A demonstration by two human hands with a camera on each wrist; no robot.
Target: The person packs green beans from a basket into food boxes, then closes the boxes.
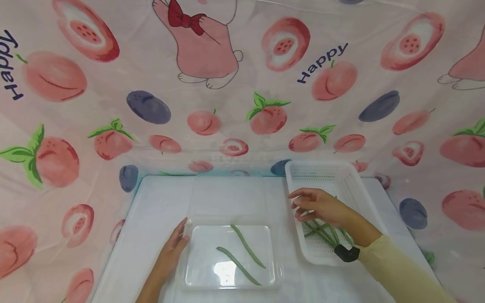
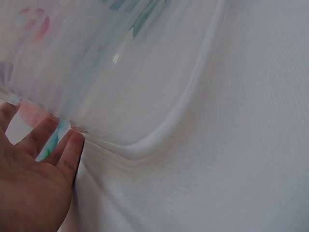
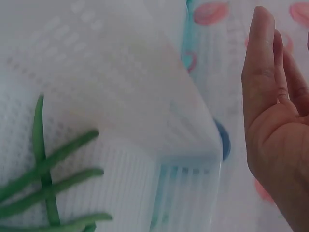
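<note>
My left hand is at the left side of a clear plastic box. In the left wrist view, its lightly bent fingers touch the box's rim. Two green beans lie apart and slanting inside the box. My right hand is over a white perforated basket, with nothing in its loosely extended fingers. Several more green beans lie crossed on the basket floor, partly hidden by the right hand and wrist in the head view.
Both containers stand on a white-covered table, the basket to the right of the box and farther back. A fruit-printed curtain rises behind the table and along both sides. A black wrist camera sits at the right wrist.
</note>
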